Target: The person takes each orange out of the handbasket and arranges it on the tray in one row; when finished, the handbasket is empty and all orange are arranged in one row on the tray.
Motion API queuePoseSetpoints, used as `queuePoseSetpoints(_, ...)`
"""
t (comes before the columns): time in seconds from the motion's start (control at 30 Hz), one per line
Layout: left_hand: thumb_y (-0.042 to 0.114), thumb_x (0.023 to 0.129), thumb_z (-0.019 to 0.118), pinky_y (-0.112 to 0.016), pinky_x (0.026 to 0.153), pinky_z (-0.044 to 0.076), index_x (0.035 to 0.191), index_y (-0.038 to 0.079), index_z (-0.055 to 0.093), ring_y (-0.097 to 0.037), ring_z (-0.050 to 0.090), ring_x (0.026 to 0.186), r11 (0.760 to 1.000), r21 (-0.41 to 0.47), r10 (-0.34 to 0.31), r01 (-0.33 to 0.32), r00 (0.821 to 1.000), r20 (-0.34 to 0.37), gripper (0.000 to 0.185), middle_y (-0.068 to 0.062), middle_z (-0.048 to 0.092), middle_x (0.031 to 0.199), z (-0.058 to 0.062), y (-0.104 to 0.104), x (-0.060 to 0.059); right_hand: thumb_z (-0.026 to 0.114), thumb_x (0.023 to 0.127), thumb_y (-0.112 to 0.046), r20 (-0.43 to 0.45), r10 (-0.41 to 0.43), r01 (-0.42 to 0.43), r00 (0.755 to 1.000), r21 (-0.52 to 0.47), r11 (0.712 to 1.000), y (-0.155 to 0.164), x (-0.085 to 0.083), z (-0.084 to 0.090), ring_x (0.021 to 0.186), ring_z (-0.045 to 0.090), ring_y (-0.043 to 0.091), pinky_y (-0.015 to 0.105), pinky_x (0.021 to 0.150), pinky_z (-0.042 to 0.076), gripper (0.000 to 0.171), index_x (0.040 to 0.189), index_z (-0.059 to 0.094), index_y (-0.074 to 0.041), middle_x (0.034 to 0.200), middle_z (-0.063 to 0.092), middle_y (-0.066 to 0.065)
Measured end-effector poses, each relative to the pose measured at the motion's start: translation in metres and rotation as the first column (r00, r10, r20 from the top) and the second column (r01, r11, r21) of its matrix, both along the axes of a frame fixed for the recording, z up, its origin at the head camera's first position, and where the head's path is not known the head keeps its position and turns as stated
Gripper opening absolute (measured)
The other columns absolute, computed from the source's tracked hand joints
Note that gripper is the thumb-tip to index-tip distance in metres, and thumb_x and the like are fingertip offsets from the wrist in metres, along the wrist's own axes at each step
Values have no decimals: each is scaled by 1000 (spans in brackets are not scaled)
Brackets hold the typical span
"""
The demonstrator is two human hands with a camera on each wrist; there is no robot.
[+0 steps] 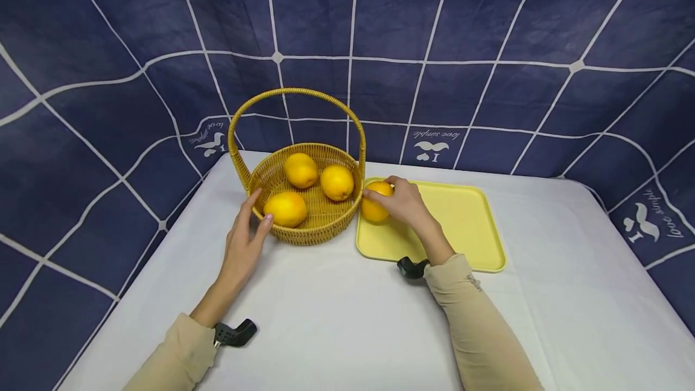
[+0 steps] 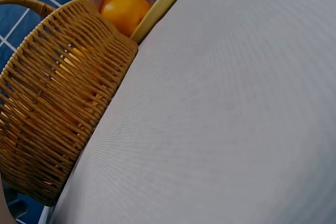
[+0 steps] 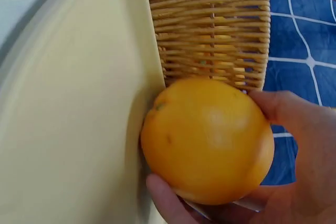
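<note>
My right hand (image 1: pixel 400 199) curls round an orange (image 1: pixel 376 202) at the near-left corner of the tray (image 1: pixel 467 222), just beside the basket (image 1: pixel 312 222). My left hand (image 1: pixel 245 240), fingers spread, rests against the basket's wall. I'd keep that brace firm, hold the orange snugly, and give the rim and handle (image 1: pixel 295 96) room. Three oranges lie inside.
</note>
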State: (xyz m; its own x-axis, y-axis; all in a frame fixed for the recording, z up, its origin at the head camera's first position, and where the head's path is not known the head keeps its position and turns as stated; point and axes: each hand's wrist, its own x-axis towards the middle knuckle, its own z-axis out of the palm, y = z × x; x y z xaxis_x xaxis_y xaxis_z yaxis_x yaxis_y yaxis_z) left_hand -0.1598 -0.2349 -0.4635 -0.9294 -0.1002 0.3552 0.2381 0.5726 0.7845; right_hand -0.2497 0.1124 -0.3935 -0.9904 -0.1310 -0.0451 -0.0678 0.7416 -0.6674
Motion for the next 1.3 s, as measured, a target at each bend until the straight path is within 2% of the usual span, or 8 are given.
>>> queuePoseSetpoints(0.17, 39, 109, 57, -69, 128, 25, 166, 36, 30, -37, 26, 160, 1000, -7, -4, 4, 1000, 7, 63, -2, 28, 174, 2, 0, 0, 70, 97, -50, -64, -7, 7, 998, -1, 1000, -1, -2, -3, 123, 59, 42, 51, 102, 55, 73, 149, 53, -3, 135, 66, 23)
queuePoseSetpoints(0.3, 39, 109, 57, -68, 128, 25, 166, 37, 30, -36, 26, 160, 1000, -6, -5, 5, 1000, 8, 63, -2, 29, 174, 2, 1, 0, 70, 98, -47, -72, -7, 8, 997, 8, 1000, -1, -3, -5, 126, 56, 43, 52, 104, 54, 72, 152, 50, -4, 138, 64, 24)
queuePoseSetpoints(0.53, 40, 109, 57, -68, 128, 25, 166, 38, 29, -37, 25, 160, 1000, -13, -2, 2, 1000, 19, 63, -3, 28, 174, 1, 0, 2, 71, 96, -51, -73, -53, 53, 996, 1, 999, -1, -1, -6, 115, 60, 41, 49, 96, 56, 72, 143, 55, 1, 123, 69, 25)
queuePoseSetpoints(0.73, 40, 109, 57, -68, 128, 24, 166, 40, 28, -38, 24, 161, 1000, -4, -5, 5, 1000, 29, 64, -3, 26, 175, 0, -1, 4, 67, 99, -52, -57, -40, 42, 998, 25, 999, -2, 3, -2, 125, 60, 43, 54, 106, 54, 76, 151, 49, -1, 135, 65, 28)
queuePoseSetpoints(0.93, 40, 109, 57, -69, 128, 25, 166, 41, 28, -38, 24, 160, 1000, -6, -4, 4, 1000, 31, 64, -4, 26, 175, 0, -1, 5, 65, 100, -53, -63, -31, 34, 998, 55, 998, -1, 8, 10, 129, 60, 44, 56, 108, 54, 78, 154, 46, -1, 141, 63, 28)
queuePoseSetpoints(1.17, 39, 109, 57, -69, 128, 24, 166, 37, 29, -38, 25, 160, 1000, -9, -14, 14, 1000, 15, 64, -5, 27, 175, 1, 0, 3, 65, 100, -53, -172, -3, 11, 985, 41, 999, -5, 18, 34, 117, 69, 40, 52, 98, 60, 70, 145, 56, -1, 137, 66, 26)
queuePoseSetpoints(1.3, 39, 109, 57, -68, 129, 24, 167, 37, 29, -38, 25, 160, 1000, -6, -13, 13, 1000, 16, 64, -5, 27, 175, 1, 0, 2, 66, 100, -54, -203, 21, -18, 979, 17, 1000, -11, 27, 45, 119, 69, 38, 51, 98, 61, 67, 140, 61, -2, 135, 68, 24)
